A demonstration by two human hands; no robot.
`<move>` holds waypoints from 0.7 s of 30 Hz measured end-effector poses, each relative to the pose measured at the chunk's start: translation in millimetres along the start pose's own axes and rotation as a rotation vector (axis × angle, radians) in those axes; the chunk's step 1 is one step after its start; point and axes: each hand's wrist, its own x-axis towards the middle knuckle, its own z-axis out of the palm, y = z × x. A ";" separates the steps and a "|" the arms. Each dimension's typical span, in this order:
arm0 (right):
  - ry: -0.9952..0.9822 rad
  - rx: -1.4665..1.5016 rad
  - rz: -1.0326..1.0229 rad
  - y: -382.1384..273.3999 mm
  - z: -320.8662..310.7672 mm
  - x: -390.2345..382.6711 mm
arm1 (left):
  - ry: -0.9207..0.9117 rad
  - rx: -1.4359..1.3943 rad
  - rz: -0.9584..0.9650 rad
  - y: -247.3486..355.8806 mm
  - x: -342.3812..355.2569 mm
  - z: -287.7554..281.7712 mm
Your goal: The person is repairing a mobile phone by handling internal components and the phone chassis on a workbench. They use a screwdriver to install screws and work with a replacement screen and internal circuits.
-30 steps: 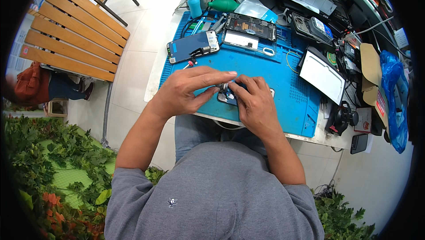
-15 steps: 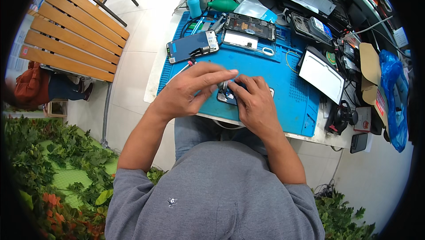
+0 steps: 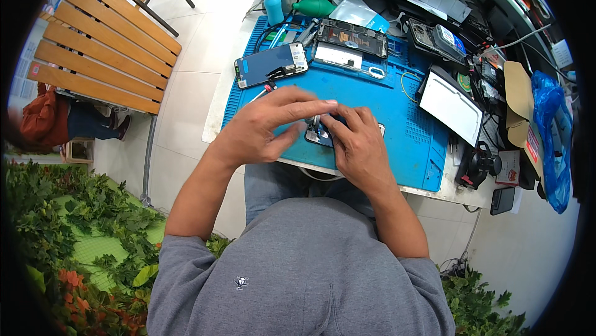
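Note:
My left hand (image 3: 273,122) hovers over a small phone assembly (image 3: 320,137) at the mat's near edge, index finger stretched toward my right hand and thumb apart from it; some fingers blur. My right hand (image 3: 357,140) has its curled fingers gripping that assembly, covering much of it. A small silver part (image 3: 313,122) shows between the hands. Beyond them lie a screen assembly (image 3: 264,65) with a red-and-black tool (image 3: 267,88) beside it, and an opened dark phone (image 3: 351,37) on a tray, all on the blue mat (image 3: 385,103).
A white panel (image 3: 450,106), black device (image 3: 478,165), cardboard (image 3: 518,97) and blue bag (image 3: 552,137) crowd the right. A blue bottle (image 3: 272,7) and green blower (image 3: 313,7) stand behind. At left are a slatted bench (image 3: 105,57), a person in jeans (image 3: 87,122) and foliage (image 3: 81,237).
My left hand's fingers have shifted slightly, the thumb lowering away from the index finger. My right hand stays nearly still. The person's feet at the left have moved a little to the right.

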 end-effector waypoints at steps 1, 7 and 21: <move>0.003 -0.003 0.000 -0.2 0.0 0.2 | -0.010 -0.029 -0.014 2.9 0.8 -0.2; -0.001 0.010 0.000 -0.5 0.0 0.6 | -0.003 -0.023 -0.012 1.0 0.5 -3.4; -0.002 -0.002 -0.009 0.1 -1.0 0.2 | -0.012 0.013 -0.012 -5.7 0.1 -2.7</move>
